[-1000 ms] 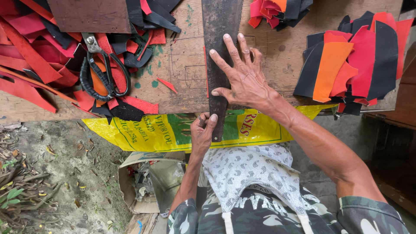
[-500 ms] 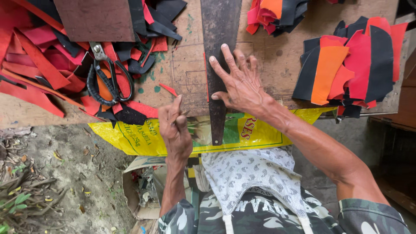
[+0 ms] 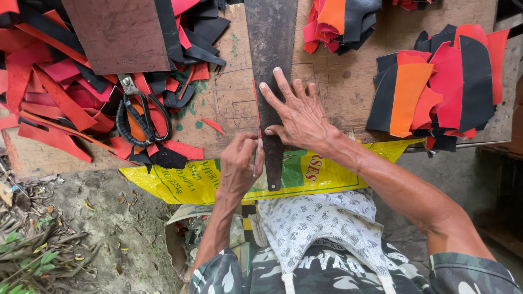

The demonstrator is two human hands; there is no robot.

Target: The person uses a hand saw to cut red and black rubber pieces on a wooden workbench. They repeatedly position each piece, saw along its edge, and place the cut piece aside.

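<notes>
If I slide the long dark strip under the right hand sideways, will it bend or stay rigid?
The long dark strip looks flat and straight-edged, so probably stiff like a ruler. The right hand lies spread on it, which suggests it may slip on the wooden board. Its near end overhangs the yellow sack without sagging, again hinting at rigidity.

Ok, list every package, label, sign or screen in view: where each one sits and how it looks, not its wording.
Yellow sack: flattened plastic bag draped over the near edge of the wooden board, below the left hand and right hand; yellow with a green panel and red and dark print.
Carton: open, crumpled, on the ground below the sack; pale flaps.
No signs or screens are in view.
</notes>
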